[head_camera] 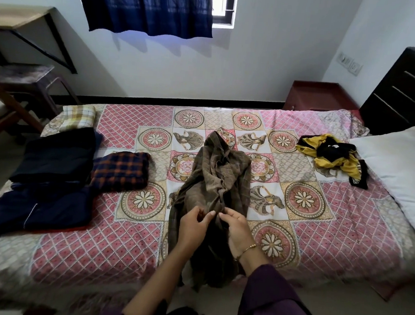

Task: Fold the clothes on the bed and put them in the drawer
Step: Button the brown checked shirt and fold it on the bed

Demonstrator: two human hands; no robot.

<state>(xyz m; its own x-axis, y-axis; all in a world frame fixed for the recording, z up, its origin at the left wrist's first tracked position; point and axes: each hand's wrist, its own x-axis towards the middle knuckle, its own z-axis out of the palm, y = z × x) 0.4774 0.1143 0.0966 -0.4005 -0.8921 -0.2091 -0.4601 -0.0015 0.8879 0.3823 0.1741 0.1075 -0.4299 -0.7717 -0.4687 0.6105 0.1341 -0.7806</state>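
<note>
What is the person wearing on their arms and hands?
Both hands are bare, with no gloves. The right hand has a thin gold bangle round its wrist, and a loose dark purple sleeve covers that arm lower down. The left hand and its forearm show no jewellery.

Brown checked garment [212, 182] crumpled mid-bed [320, 228], near end overhanging the edge. Folded dark blue clothes [51, 170] and orange-navy plaid piece [121, 170] left; yellow-black garment [333, 154] unfolded right.
</note>
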